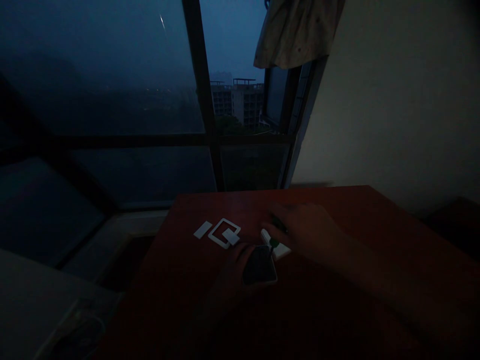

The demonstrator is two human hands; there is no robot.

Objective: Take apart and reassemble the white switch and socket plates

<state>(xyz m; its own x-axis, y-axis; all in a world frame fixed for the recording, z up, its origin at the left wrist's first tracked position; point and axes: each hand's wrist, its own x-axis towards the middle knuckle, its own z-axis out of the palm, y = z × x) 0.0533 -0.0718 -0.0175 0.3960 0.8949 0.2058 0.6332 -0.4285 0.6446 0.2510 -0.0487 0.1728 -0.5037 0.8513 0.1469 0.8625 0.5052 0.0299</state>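
My left hand [234,267] is wrapped around the left side of a small square box-like piece [258,267], dark inside with a pale rim. It looks like the back of a wall switch, but the dim light hides the detail. My right hand [300,225] is closed around what appears to be a screwdriver [274,243], with a green part below the dark handle. Its thin shaft points down at the square piece's upper right corner; whether it touches is unclear. Partly behind the tool lies a white plate [282,250], near my right fingers.
A white square frame [213,240] lies on the reddish-brown table [330,310], a small white rectangular piece [230,236] resting over its right side. Another white strip [203,229] is left of it. Windows [142,175] stand behind, and a pale wall [393,110] rises at the right.
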